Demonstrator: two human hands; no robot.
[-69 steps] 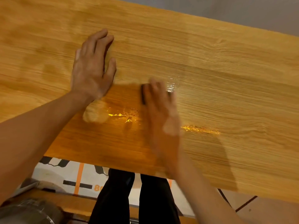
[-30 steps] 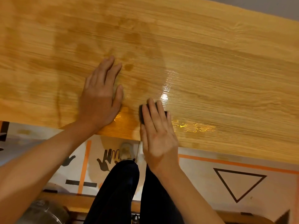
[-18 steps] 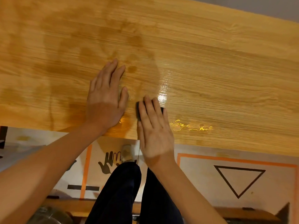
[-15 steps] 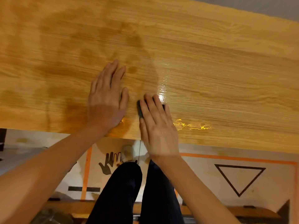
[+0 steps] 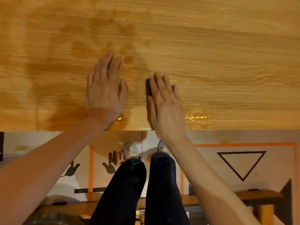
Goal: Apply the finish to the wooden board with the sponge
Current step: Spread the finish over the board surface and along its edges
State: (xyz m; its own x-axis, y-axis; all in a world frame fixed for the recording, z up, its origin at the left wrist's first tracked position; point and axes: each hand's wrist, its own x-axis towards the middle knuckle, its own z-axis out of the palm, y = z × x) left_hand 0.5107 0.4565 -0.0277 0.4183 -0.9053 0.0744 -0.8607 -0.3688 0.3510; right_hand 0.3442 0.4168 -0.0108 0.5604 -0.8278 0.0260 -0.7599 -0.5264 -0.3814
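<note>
Flat-fingered, my right hand (image 5: 164, 108) presses the dark sponge (image 5: 148, 89) onto the wooden board (image 5: 227, 65) close to its near edge, fingers straight over it, not curled round. My left hand (image 5: 105, 93) lies open and flat on the board just beside it, steadying. I judge the stroke goes best along the grain with even pressure, working outward from the darker wet patch toward the paler right side, spreading the shiny pooled finish (image 5: 197, 118) by the near edge.

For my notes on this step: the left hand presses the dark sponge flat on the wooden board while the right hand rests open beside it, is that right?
Not quite: the hands are swapped. In the head view the right hand presses the dark sponge flat on the wooden board, and the left hand rests open beside it.
</note>
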